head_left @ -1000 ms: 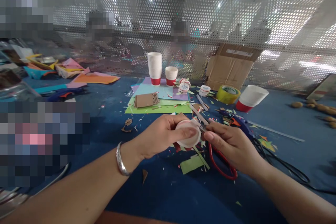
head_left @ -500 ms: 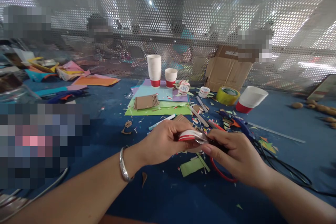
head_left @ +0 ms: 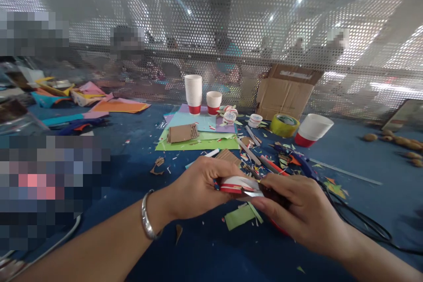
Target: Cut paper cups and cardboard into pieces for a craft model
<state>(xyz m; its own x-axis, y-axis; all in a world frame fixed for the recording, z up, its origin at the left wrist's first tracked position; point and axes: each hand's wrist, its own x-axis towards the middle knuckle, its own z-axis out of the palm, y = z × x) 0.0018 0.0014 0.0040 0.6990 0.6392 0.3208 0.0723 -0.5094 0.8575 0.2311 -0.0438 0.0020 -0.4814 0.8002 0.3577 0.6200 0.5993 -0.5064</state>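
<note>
My left hand [head_left: 198,187] is closed round a short cut piece of a white paper cup with a red band [head_left: 234,184], held on its side above the blue table. My right hand [head_left: 297,211] is closed on red-handled scissors [head_left: 256,191], whose metal blades meet the cup piece at its right edge. Most of the red handles are hidden under my fingers. A green paper scrap [head_left: 239,217] lies on the table just below both hands.
Coloured paper sheets [head_left: 198,134], a stack of cups [head_left: 193,92], a single cup [head_left: 213,99], a tipped cup [head_left: 312,130], yellow tape [head_left: 284,124], a cardboard box [head_left: 284,92] and a blue glue gun [head_left: 297,161] with a black cable lie beyond. A perforated metal screen backs the table.
The cup piece has turned from showing its round white bottom to lying on its side with the red band showing. Both hands have sunk slightly lower in view, still together.
</note>
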